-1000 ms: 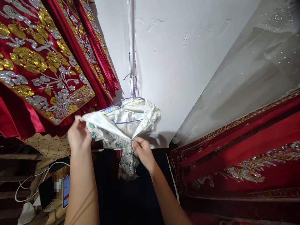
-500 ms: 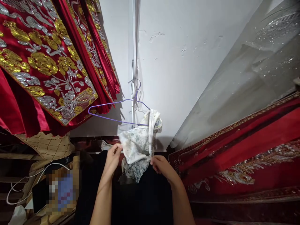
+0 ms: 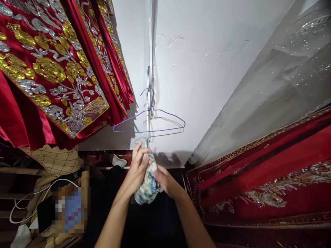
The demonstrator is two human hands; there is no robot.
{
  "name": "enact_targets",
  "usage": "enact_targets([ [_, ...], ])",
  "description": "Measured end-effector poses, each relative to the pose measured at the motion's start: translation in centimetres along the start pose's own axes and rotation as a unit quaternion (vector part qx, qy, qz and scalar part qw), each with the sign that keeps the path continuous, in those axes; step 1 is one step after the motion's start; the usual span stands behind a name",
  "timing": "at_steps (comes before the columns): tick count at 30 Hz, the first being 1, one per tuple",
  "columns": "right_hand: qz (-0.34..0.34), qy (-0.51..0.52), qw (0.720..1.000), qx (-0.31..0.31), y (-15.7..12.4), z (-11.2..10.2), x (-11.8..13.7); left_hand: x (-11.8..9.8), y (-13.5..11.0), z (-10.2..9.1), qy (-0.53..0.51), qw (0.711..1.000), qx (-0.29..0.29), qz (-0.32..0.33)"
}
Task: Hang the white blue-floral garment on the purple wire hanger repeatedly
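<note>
A pale patterned cloth (image 3: 147, 187), white with blue-green print, is bunched into a bundle between both my hands. My left hand (image 3: 137, 168) wraps its fingers over the top of the bundle. My right hand (image 3: 165, 181) presses against its right side with fingers curled round it. Just above them a thin purple wire hanger (image 3: 150, 124) hangs bare from a metal pole (image 3: 150, 69) on the white wall.
Red garments with gold and silver embroidery (image 3: 51, 69) hang at the upper left. A grey sequinned fabric (image 3: 271, 86) and more red embroidered cloth (image 3: 258, 182) fill the right side. At the lower left lie a phone (image 3: 45, 213), white cables and a woven beige item (image 3: 51, 160).
The cloth came fully off the purple hanger, which now hangs bare. Both hands moved together and gathered the cloth into a tight bundle below it.
</note>
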State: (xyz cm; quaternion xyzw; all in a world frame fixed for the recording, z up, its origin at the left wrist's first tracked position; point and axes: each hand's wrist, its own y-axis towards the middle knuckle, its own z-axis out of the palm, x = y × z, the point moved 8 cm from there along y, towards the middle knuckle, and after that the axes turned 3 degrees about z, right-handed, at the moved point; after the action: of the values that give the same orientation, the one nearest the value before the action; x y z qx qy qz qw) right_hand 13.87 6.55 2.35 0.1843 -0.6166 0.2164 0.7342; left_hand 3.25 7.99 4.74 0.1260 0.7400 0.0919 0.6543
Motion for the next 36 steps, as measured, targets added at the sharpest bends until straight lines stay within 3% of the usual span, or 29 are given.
enact_targets([
  [2,-0.016,-0.088,0.995,0.035,0.8,-0.2,1.8,1.3,-0.3,-0.4,0.023,0.996,0.08,-0.026],
  [3,-0.044,-0.14,0.989,0.015,1.5,-1.2,3.1,2.2,-0.7,-0.7,0.046,0.991,0.123,-0.038],
  [5,-0.138,-0.214,0.96,-0.115,3.0,-5.0,6.5,4.0,-1.6,-1.7,0.12,0.975,0.182,-0.053],
  [7,-0.224,-0.214,0.91,-0.275,4.3,-9.3,9.3,5.3,-2.0,-3.6,0.198,0.959,0.192,-0.059],
  [8,-0.238,-0.205,0.897,-0.311,5.4,-10.8,9.7,5.6,-1.9,-4.8,0.228,0.955,0.179,-0.057],
  [10,-0.201,-0.217,0.904,-0.307,8.6,-12.6,8.8,5.6,-1.4,-7.7,0.282,0.948,0.136,-0.056],
  [13,-0.105,-0.268,0.923,-0.255,12.1,-13.5,5.4,4.7,-0.1,-11.8,0.385,0.916,0.1,-0.061],
  [17,-0.087,-0.283,0.919,-0.262,11.0,-13.6,2.3,2.8,1.4,-14.5,0.503,0.848,0.148,-0.075],
  [19,-0.098,-0.279,0.918,-0.265,9.3,-13.3,2.0,0.8,2.6,-14.8,0.515,0.844,0.143,-0.04],
  [22,-0.124,-0.264,0.919,-0.265,7.1,-12.5,2.7,-3.1,4.8,-14.5,0.493,0.863,0.094,0.059],
  [24,-0.135,-0.261,0.919,-0.263,6.2,-12.2,3.4,-4.1,6.4,-14.6,0.492,0.864,0.075,0.073],
  [28,-0.128,-0.289,0.908,-0.276,5.5,-12.4,4.1,0.0,8.5,-15.5,0.513,0.84,0.152,-0.094],
  [30,-0.119,-0.295,0.908,-0.272,5.4,-12.4,4.0,1.3,8.7,-15.3,0.507,0.838,0.166,-0.112],
  [32,-0.127,-0.291,0.913,-0.257,5.4,-11.8,3.7,0.0,9.1,-13.9,0.49,0.861,0.138,-0.012],
  [34,-0.145,-0.272,0.922,-0.234,5.5,-10.5,3.6,-2.8,8.8,-12.1,0.453,0.878,0.097,0.123],
  [36,-0.146,-0.23,0.941,-0.2,5.7,-9.0,3.5,-5.1,8.6,-10.9,0.411,0.889,0.056,0.194],
])
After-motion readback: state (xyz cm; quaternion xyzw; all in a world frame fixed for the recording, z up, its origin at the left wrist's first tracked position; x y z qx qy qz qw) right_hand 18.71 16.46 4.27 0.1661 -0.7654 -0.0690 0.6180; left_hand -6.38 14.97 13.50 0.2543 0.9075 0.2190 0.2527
